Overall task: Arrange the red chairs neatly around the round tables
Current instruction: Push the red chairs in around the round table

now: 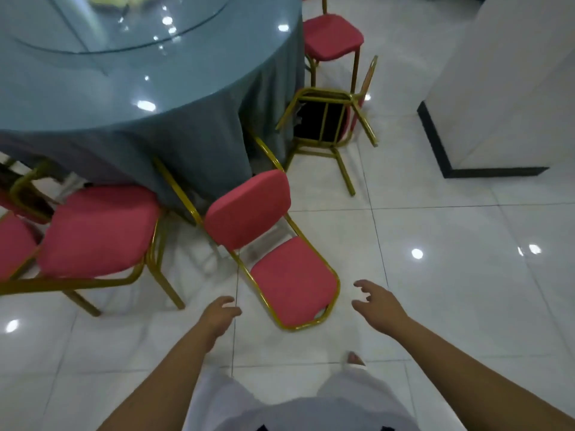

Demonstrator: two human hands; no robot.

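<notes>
Overall, a glossy tiled floor (435, 306) surrounded the cloth-covered round desk (155, 119). Beside the desk lay a toppled red chair (292, 281), its seat between the left hand (221, 315) and right hand (376, 303), both loosely spread, empty.

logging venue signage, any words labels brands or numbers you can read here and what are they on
No readable text anywhere in this view.
The red chairs, the round table, its glass turntable and the white pillar show no label, brand or number.
The dark marks on the white garment are cut off by the bottom edge; cannot tell whether they are print.
</notes>
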